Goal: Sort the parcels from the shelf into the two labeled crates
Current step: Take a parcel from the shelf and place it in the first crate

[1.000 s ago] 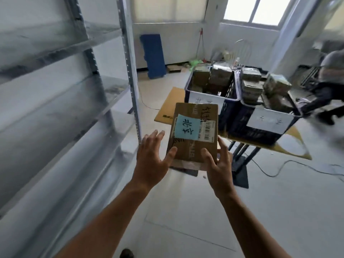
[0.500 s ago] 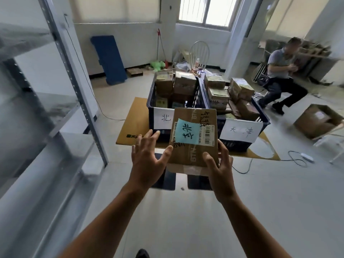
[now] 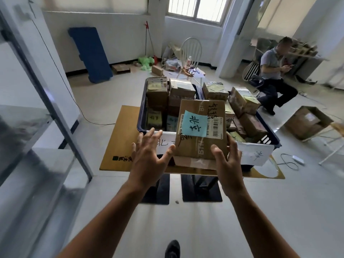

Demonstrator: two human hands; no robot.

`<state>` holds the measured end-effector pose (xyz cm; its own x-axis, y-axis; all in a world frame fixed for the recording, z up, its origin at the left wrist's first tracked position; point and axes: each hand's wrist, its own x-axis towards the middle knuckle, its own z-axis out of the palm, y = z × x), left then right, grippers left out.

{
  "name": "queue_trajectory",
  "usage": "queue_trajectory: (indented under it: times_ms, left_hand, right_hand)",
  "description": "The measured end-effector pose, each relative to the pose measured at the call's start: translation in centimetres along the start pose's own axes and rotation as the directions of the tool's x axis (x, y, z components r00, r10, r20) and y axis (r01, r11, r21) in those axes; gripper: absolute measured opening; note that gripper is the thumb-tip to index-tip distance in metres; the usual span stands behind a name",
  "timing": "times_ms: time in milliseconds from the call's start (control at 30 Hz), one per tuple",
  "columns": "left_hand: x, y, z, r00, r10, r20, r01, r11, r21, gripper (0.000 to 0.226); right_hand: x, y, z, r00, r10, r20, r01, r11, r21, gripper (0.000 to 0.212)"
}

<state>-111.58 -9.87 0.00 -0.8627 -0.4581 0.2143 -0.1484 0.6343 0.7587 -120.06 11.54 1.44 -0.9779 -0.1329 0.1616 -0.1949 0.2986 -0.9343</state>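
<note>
I hold a brown cardboard parcel (image 3: pixel 195 146) with a light blue sticky note and a barcode label, tilted up in front of the crates. My right hand (image 3: pixel 229 162) grips its lower right corner, thumb on the face. My left hand (image 3: pixel 149 155) has spread straight fingers, and only its thumb touches the parcel's lower left edge. Behind the parcel two dark blue crates stand side by side on a wooden table (image 3: pixel 119 138). The left crate (image 3: pixel 141 116) and the right crate (image 3: pixel 273 141) each carry a white handwritten label and hold several parcels.
A metal shelf (image 3: pixel 46 118) stands close on my left. A person (image 3: pixel 271 71) sits at the back right. An open cardboard box (image 3: pixel 307 121) and a cable lie on the floor to the right. A white chair (image 3: pixel 191 51) and a blue panel (image 3: pixel 91 53) are behind.
I have turned away from the shelf and come closer to the table. The parcel now sits over the crates' front edge; both hands keep their places on it.
</note>
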Motion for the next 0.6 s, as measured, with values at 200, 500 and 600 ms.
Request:
queue_trajectory:
  times_ms: [200, 500, 600]
  left_hand:
    - [7.0, -1.1, 2.4, 0.999, -0.034, -0.012, 0.035, 0.997, 0.064, 0.075]
    - [17.0, -0.2, 5.9, 0.994, -0.099, 0.053, 0.088, 0.981, 0.176, 0.075]
    - [19.5, -0.3, 7.9, 0.982, -0.161, 0.098, 0.148, 0.981, 0.125, 0.080]
  right_hand:
    - [8.8, 1.8, 1.7, 0.999, -0.013, 0.049, 0.011, 1.000, 0.027, 0.058]
    - [18.9, 4.9, 4.9, 0.972, 0.125, 0.199, -0.145, 0.985, 0.089, 0.065]
    - [21.2, 6.0, 5.6, 0.959, 0.163, 0.232, -0.190, 0.977, 0.096, 0.071]
